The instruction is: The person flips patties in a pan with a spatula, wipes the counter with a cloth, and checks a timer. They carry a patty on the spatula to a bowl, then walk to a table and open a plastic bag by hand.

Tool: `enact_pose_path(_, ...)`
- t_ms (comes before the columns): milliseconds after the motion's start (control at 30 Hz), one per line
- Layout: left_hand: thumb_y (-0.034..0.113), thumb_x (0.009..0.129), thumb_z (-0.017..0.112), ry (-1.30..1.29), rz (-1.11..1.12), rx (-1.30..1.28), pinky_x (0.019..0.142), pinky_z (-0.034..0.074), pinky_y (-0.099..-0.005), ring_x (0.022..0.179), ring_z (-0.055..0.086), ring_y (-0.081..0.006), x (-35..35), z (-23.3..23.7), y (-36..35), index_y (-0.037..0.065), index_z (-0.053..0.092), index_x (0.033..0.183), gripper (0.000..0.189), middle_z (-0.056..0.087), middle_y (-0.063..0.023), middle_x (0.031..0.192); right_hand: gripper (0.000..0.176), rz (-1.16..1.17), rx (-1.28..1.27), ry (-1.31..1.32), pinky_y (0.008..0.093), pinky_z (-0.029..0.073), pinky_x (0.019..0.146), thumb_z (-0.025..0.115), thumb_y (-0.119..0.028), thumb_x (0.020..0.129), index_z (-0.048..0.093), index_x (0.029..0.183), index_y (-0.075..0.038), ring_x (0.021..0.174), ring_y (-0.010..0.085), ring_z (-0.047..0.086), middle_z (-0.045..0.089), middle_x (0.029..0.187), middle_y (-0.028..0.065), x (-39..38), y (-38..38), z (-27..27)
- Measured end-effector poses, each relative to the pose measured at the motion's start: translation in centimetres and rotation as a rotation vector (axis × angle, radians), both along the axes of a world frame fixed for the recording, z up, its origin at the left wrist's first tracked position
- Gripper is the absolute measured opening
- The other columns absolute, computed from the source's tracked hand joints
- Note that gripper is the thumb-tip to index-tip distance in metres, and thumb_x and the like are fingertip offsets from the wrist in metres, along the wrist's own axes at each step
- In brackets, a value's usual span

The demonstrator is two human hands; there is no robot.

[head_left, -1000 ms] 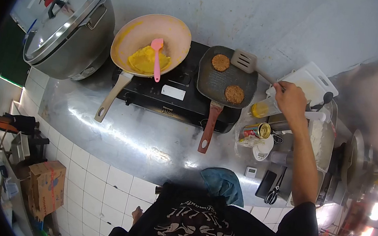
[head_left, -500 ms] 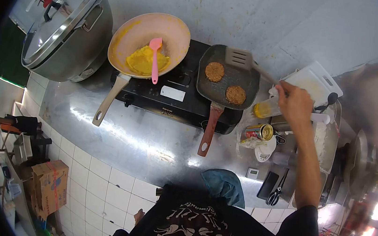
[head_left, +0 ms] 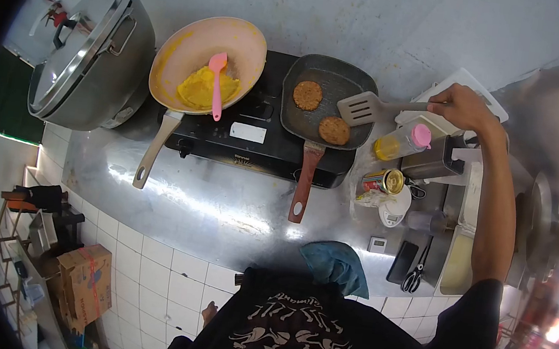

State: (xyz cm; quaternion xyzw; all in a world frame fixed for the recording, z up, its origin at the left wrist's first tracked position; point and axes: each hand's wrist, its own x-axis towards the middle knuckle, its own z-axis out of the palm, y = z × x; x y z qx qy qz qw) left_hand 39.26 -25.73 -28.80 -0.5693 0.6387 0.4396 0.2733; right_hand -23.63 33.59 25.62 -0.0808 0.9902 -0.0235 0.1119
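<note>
Clasped the slotted spatula (head_left: 363,108) by its handle end in the right hand (head_left: 466,107), fingers curled tight around it, blade over the rim of the grill pan (head_left: 336,78), beside a patty (head_left: 334,130).

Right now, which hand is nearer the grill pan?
Right. The right hand is to the right of the grill pan, gripping the spatula, whose blade hangs over the pan's right rim. The left hand is out of view.
</note>
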Motion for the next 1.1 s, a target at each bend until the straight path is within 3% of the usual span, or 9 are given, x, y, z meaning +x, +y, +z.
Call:
enact_pose_path(167, 0.04, 0.09, 0.055, -0.072, 0.047, -0.042, 0.062, 0.043, -0.0391, 0.061, 0.05, -0.0202, 0.2, 0.5, 0.1, -0.008, 0.069, 0.096, 0.051, 0.057, -0.0084, 0.066, 0.03, 0.018, -0.11, -0.195, 0.037, 0.052, 0.078, 0.067, -0.028, 0.081, 0.076, 0.1, -0.007, 0.084, 0.0287, 0.069, 0.074, 0.088, 0.0149, -1.5, 0.2, -2.8)
enact_pose_path(233, 0.041, 0.09, 0.054, -0.074, 0.053, -0.04, 0.063, 0.044, -0.0392, 0.062, 0.05, -0.0205, 0.3, 0.7, 0.4, -0.008, 0.069, 0.097, 0.051, 0.058, -0.0088, 0.067, 0.028, -0.106, -0.158, -0.32, 0.0346, 0.045, 0.059, 0.068, -0.028, 0.081, 0.077, 0.09, -0.003, 0.061, 0.0193, 0.059, 0.066, 0.067, 0.0093, -1.4, -0.5, -3.5)
enact_pose_path(267, 0.041, 0.09, 0.054, -0.075, 0.053, -0.038, 0.063, 0.044, -0.0393, 0.062, 0.051, -0.0207, 0.4, 0.9, 0.5, -0.007, 0.069, 0.097, 0.051, 0.058, -0.009, 0.067, 0.028, -0.104, -0.164, -0.32, 0.0346, 0.045, 0.059, 0.068, -0.028, 0.081, 0.077, 0.09, -0.003, 0.061, 0.0193, 0.059, 0.066, 0.067, 0.0093, -1.2, -0.3, -4.4)
enact_pose_path(333, 0.042, 0.09, 0.054, -0.072, 0.057, -0.031, 0.064, 0.044, -0.0394, 0.063, 0.051, -0.021, 0.6, 1.1, 0.9, -0.007, 0.069, 0.097, 0.051, 0.058, -0.0093, 0.068, 0.027, -0.224, -0.334, -0.391, 0.0329, 0.032, 0.048, 0.07, -0.027, 0.081, 0.074, 0.079, -0.001, 0.05, 0.0133, 0.042, 0.051, 0.056, 0.0034, -0.7, -0.4, -5.8)
enact_pose_path(467, 0.043, 0.091, 0.053, -0.077, 0.058, -0.021, 0.065, 0.044, -0.0396, 0.065, 0.052, -0.0217, 0.8, 1.3, 1.5, -0.006, 0.069, 0.098, 0.052, 0.059, -0.01, 0.07, 0.03, -0.488, -0.475, -0.491, 0.0321, 0.032, 0.047, 0.071, -0.03, 0.081, 0.07, 0.075, 0.0, 0.049, 0.0123, 0.041, 0.049, 0.055, 0.0021, 1.4, -1.4, -6.2)
enact_pose_path(667, 0.045, 0.091, 0.052, -0.076, 0.033, -0.011, 0.067, 0.045, -0.04, 0.067, 0.054, -0.0227, -0.2, 1.4, 1.3, -0.004, 0.069, 0.099, 0.052, 0.06, -0.0111, 0.072, 0.033, -0.463, -0.666, -0.258, 0.031, 0.032, 0.049, 0.07, -0.032, 0.081, 0.075, 0.087, 0.0, 0.052, 0.0124, 0.042, 0.05, 0.058, 0.002, 5.2, -3.5, -10.7)
enact_pose_path(867, 0.046, 0.092, 0.051, -0.076, -0.005, 0.001, 0.069, 0.046, -0.0404, 0.07, 0.056, -0.0238, -1.0, 1.3, 0.6, -0.003, 0.069, 0.101, 0.053, 0.061, -0.0122, 0.074, 0.032, -0.61, -0.754, -0.371, 0.0301, 0.031, 0.049, 0.069, -0.029, 0.082, 0.076, 0.09, 0.001, 0.053, 0.0108, 0.042, 0.051, 0.06, 0.0009, 5.9, -3.6, -10.8)
enact_pose_path(1000, 0.047, 0.092, 0.05, -0.08, -0.007, 0.007, 0.071, 0.046, -0.0406, 0.072, 0.057, -0.0244, -1.3, 1.1, 0.8, -0.002, 0.07, 0.102, 0.054, 0.062, -0.0129, 0.075, 0.03, -0.626, -0.721, -0.305, 0.0295, 0.029, 0.048, 0.069, -0.029, 0.083, 0.076, 0.088, 0.0, 0.053, 0.0098, 0.04, 0.047, 0.057, -0.0004, 6.0, -1.2, -9.0)
enact_pose_path(1100, 0.048, 0.092, 0.049, -0.093, -0.001, 0.011, 0.072, 0.047, -0.0408, 0.073, 0.058, -0.0249, -1.2, 0.9, 1.1, -0.001, 0.07, 0.102, 0.054, 0.062, -0.0134, 0.076, 0.032, -0.546, -0.591, -0.175, 0.0313, 0.037, 0.051, 0.069, -0.031, 0.083, 0.077, 0.089, 0.0, 0.053, 0.0129, 0.048, 0.052, 0.055, 0.0036, 5.9, 0.5, -8.5)
